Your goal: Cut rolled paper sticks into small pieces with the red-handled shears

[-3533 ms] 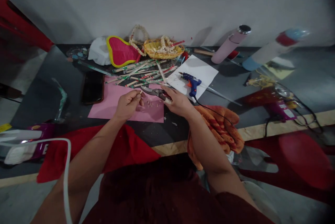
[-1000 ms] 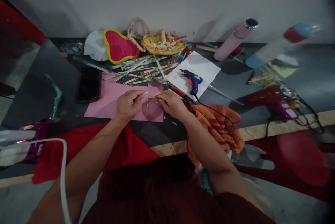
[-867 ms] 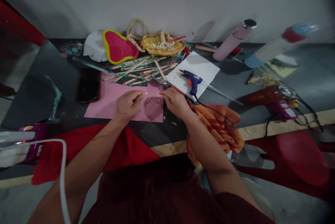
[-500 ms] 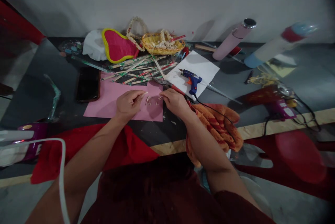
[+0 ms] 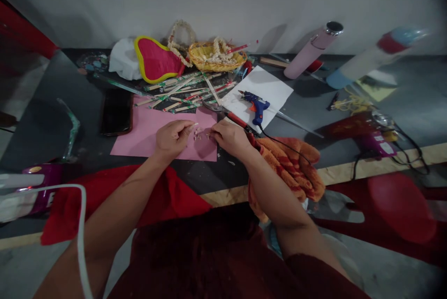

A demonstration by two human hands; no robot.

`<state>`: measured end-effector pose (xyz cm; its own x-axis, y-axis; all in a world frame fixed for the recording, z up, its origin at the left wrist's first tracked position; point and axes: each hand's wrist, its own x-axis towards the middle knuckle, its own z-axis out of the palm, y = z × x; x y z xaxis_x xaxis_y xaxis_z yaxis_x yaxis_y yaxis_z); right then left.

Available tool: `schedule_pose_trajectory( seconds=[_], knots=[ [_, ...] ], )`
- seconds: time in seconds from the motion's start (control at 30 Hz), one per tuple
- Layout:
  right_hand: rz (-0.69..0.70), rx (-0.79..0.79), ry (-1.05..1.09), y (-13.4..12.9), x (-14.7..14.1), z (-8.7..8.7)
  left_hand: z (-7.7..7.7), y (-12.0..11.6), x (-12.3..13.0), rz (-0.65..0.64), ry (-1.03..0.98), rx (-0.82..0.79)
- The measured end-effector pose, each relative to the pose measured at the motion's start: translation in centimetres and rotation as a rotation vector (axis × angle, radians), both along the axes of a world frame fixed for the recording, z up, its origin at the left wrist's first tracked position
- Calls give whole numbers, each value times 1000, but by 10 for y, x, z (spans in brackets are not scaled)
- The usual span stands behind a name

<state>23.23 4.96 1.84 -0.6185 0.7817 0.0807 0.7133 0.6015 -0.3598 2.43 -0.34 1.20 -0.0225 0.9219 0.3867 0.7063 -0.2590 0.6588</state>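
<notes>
My left hand (image 5: 172, 138) is closed in a pinch over a pink sheet (image 5: 139, 143), with a small pale piece (image 5: 195, 125) sticking out at the fingertips. Several tiny cut pieces (image 5: 197, 135) lie on the sheet between my hands. At the sheet's right edge my right hand (image 5: 228, 136) is closed too, thumb and forefinger down by the small pieces; what they hold, if anything, is too small to make out. Just beyond it lie pliers (image 5: 234, 118) with red handles, partly hidden by the hand.
Wrapped chopsticks (image 5: 188, 91) are heaped behind the sheet, before a yellow basket (image 5: 218, 62). A blue glue gun (image 5: 258, 108) rests on white paper (image 5: 275, 89). A phone (image 5: 117, 112) lies left, an orange towel (image 5: 289, 164) right. A pink flask (image 5: 310, 52) stands behind.
My right hand has shifted slightly left and down towards the small pieces, uncovering more of the pliers. The left hand keeps its pinch in almost the same place.
</notes>
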Motion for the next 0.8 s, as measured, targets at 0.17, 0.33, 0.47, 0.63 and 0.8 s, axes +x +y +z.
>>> schedule_pose_trajectory(
  seconds=[0.17, 0.33, 0.47, 0.63, 0.8],
  knots=[
    [-4, -8, 53, 2, 2, -1, 0, 1, 0, -9, 11, 27],
    [22, -14, 109, 2, 3, -2, -1, 2, 0, -9, 15, 57],
    [87, -28, 160, 1, 2, -1, -1, 1, 0, -15, 16, 53],
    [108, -29, 158, -1, 1, -2, 0, 1, 0, -17, 22, 49],
    [115, -37, 164, -2, 1, -4, 0, 2, 0, -32, 31, 37]
  ],
)
